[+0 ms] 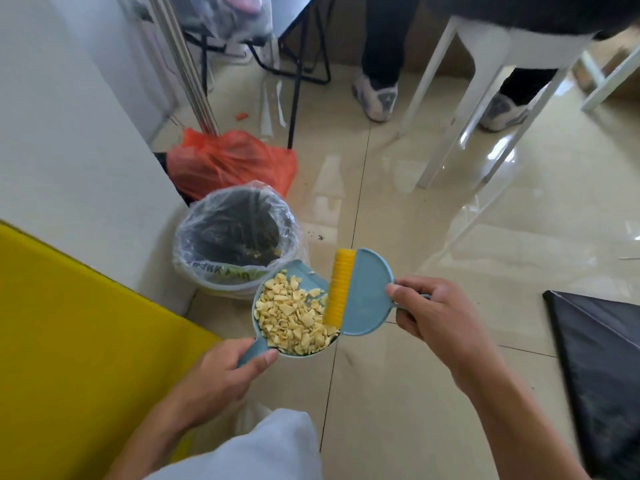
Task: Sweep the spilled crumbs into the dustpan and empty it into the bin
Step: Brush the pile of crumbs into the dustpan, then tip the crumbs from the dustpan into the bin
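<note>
A small light-blue dustpan [304, 271] holds a heap of pale yellow crumbs [294, 317]. My left hand [225, 372] grips its short handle at the lower left. A blue hand brush [367, 296] with yellow bristles [341, 285] rests against the crumbs at the pan's right edge, and my right hand [436, 313] holds its handle. The pan's far lip hangs just over the near rim of a small bin [194, 258] lined with a clear plastic bag. A few crumbs lie at the bin's bottom.
A yellow tabletop [69, 341] and a white wall [69, 150] are at the left. An orange bag [228, 161] sits behind the bin. A seated person's shoes [375, 95] and white chair legs [446, 140] are beyond, on the glossy tile floor. A black sheet [602, 368] lies at the right.
</note>
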Motion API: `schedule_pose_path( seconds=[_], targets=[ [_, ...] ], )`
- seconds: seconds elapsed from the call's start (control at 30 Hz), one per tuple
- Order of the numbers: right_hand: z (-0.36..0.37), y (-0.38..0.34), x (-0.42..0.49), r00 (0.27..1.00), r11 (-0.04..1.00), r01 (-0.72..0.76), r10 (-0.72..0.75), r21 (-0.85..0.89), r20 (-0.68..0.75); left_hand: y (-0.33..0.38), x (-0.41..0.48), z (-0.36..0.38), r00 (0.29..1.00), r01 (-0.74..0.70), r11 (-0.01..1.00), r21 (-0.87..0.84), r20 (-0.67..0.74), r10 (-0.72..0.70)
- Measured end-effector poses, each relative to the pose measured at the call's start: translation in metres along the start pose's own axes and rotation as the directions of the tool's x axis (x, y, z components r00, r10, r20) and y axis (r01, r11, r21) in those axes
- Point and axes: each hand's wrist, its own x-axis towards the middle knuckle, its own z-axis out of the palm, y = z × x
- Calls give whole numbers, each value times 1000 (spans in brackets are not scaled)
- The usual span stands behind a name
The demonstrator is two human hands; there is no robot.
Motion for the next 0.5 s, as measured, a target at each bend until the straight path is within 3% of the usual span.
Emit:
schedule_pose_path(
  seconds=[0.27, 0.4, 0.5],
  targets=[
    [59, -80, 56, 994, 944, 52, -82, 325, 78, 34, -8, -72, 973, 65, 969, -240, -198, -115],
    [98, -78, 98, 992, 972, 24, -52, 232, 115, 43, 20, -86, 933, 191, 912, -363, -223, -284],
    [116, -68, 124, 994, 994, 40, -50, 101, 97, 57, 43, -88, 899, 288, 905, -312, -237, -368]
  ],
)
